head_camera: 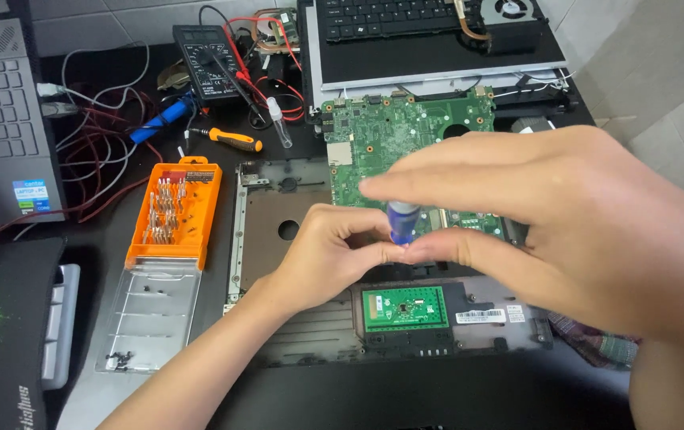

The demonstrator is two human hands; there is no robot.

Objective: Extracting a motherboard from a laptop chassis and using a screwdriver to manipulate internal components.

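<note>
Green motherboard (406, 139) lying in an opened laptop base (294, 231) on the dark worktop (103, 215); both hands meet above its lower edge. Left hand (330, 251): fingers curled, thumb and forefinger pinched together at the base of a small blue screwdriver handle (402, 223). Right hand (549, 219): forefinger laid across the handle's top, thumb closing from below, so the tool is clamped between the two hands; its tip is hidden. To the left, an orange bit case (173, 209) stands open with its clear lid (151, 318) holding a few loose screws. Farther back, a multimeter (207, 60), an orange-handled screwdriver (234, 140) and a small clear bottle (280, 121). Judged step: driving or loosening a board screw. The next move calls for keeping the tool upright while turning.
</note>
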